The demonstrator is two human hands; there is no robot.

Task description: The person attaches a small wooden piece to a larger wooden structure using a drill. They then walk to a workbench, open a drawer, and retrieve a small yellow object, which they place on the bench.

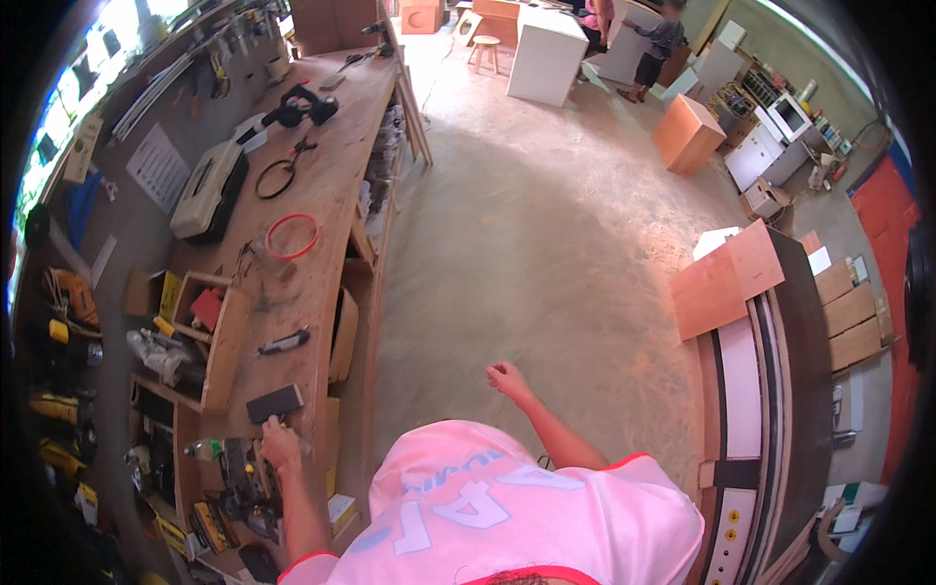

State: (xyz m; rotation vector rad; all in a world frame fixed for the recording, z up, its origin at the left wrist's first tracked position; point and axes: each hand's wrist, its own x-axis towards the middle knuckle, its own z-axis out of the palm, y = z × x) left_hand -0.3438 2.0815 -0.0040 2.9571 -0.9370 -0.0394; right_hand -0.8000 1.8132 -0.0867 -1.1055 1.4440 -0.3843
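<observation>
My left hand (281,445) is over the near end of the long wooden workbench (336,146). Its fingers are closed, with a small yellowish bit showing at their tips; what they hold is too small to name. Just beyond the fingertips lies a dark rectangular block (275,403). A grey handheld rotary tool (284,341) rests farther up the bench. Out over the floor, to the right of the bench, my right hand (508,379) hangs in the air with its fingers curled in and no object visible in them.
Along the bench are a wooden box (226,356), a red ring (292,236), a tool case (210,192) and black earmuffs (307,105). Tools crowd the left side. A long dark cabinet (804,390) stands on the right. Two people are near white cabinets (548,58) at the back.
</observation>
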